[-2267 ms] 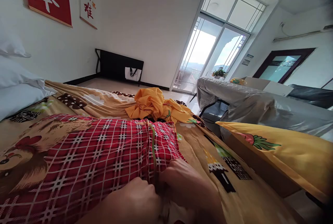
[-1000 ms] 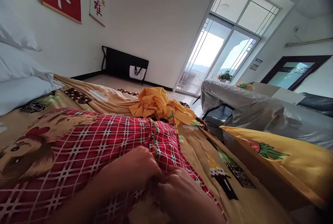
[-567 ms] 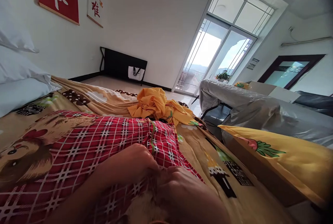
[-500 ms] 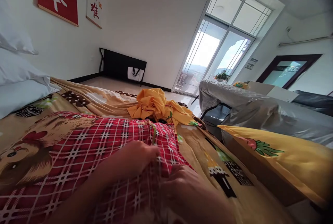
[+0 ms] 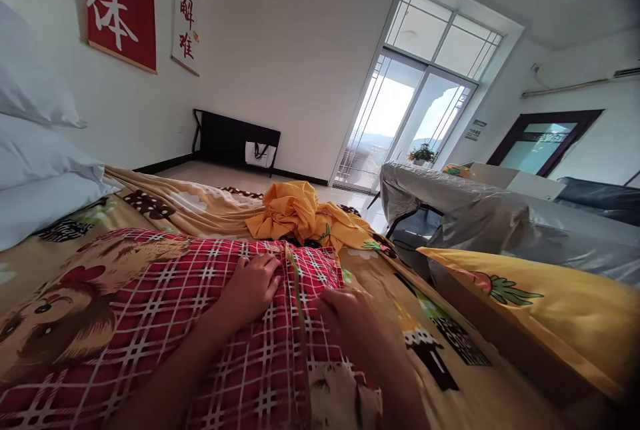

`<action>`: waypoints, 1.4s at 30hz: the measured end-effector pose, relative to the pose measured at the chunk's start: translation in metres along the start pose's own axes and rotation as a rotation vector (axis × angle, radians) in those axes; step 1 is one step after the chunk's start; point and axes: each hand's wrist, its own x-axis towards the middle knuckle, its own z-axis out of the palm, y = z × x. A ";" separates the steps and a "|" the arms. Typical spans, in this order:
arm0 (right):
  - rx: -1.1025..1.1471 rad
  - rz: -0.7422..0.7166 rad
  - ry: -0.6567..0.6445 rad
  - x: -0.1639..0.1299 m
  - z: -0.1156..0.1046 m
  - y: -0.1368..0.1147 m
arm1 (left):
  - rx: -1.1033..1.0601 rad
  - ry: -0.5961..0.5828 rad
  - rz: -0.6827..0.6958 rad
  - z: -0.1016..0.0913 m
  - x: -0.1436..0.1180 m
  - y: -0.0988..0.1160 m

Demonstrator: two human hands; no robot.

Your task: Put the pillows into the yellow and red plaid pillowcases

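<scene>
A red plaid pillow (image 5: 205,277) with a printed chicken at its left lies in front of me on the patterned bedding. A narrow yellow-green strip (image 5: 299,297), perhaps a zipper, runs along it near the right end. My left hand (image 5: 255,287) rests on the plaid cloth just left of this strip, fingers spread and slightly bent. To the right of the strip, my right hand (image 5: 347,313) is curled at the pillow's right edge, its fingertips partly hidden against the cloth. Below that hand, a beige printed patch (image 5: 340,393) of cloth shows.
Crumpled yellow cloth (image 5: 290,210) lies beyond the pillow. At the right, a yellow pillow (image 5: 560,303) with a pineapple print sits over a cardboard box (image 5: 500,343). White pillows (image 5: 45,157) are stacked at the left. Behind stands furniture under plastic sheeting (image 5: 475,210).
My left hand has moved slightly up and left, its fingers now spread on the cloth. My right hand has moved up to the right edge. The whole view has shifted a little.
</scene>
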 end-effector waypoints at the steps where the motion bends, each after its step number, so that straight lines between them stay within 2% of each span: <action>1: -0.015 0.021 -0.018 0.002 0.003 -0.008 | 0.007 -0.020 0.007 0.002 0.000 -0.001; 4: -0.045 0.032 -0.120 0.005 0.015 -0.030 | 0.013 -0.125 0.064 0.006 0.001 -0.002; 7: -0.079 0.014 -0.199 0.007 0.022 -0.036 | 0.035 -0.159 0.096 0.008 0.001 -0.002; 10: -0.055 -0.036 -0.207 0.006 0.017 -0.019 | 0.045 -0.128 0.113 0.008 0.000 0.000; 14: 0.091 -0.072 -0.183 -0.002 0.000 0.007 | -0.032 -0.104 0.120 0.007 -0.002 0.003; 17: 0.124 -0.054 -0.224 -0.008 -0.006 0.013 | -0.043 -0.060 0.074 0.009 -0.002 0.002; 19: 0.106 0.012 -0.144 -0.009 -0.006 0.008 | -0.015 -0.040 0.046 0.014 0.000 -0.001; 21: 0.115 0.078 0.054 -0.007 -0.002 -0.004 | -0.010 -0.047 0.030 0.020 0.004 -0.008; 23: 0.130 0.026 0.208 -0.006 0.007 -0.020 | -0.041 -0.074 0.012 0.026 0.008 -0.017; 24: 0.131 -0.062 0.213 -0.006 0.015 -0.027 | -0.063 -0.090 0.003 0.028 0.010 -0.022; 27: 0.107 -0.339 0.066 -0.019 0.050 -0.031 | -0.117 -0.115 -0.023 0.034 0.014 -0.035; 29: 0.054 -0.370 0.067 -0.037 0.080 -0.018 | -0.126 -0.104 -0.024 0.037 0.014 -0.039; 32: -0.085 -0.318 0.260 -0.073 0.120 0.010 | -0.120 -0.082 -0.016 0.040 0.011 -0.036; 35: -0.151 -0.203 0.360 -0.107 0.134 0.025 | -0.096 -0.055 -0.014 0.034 0.005 -0.025; 39: -0.017 0.016 0.299 -0.132 0.116 0.036 | -0.028 -0.049 0.048 0.002 -0.021 -0.019; 42: 0.208 0.247 0.240 -0.141 0.097 0.061 | 0.052 -0.059 0.060 -0.035 -0.066 -0.044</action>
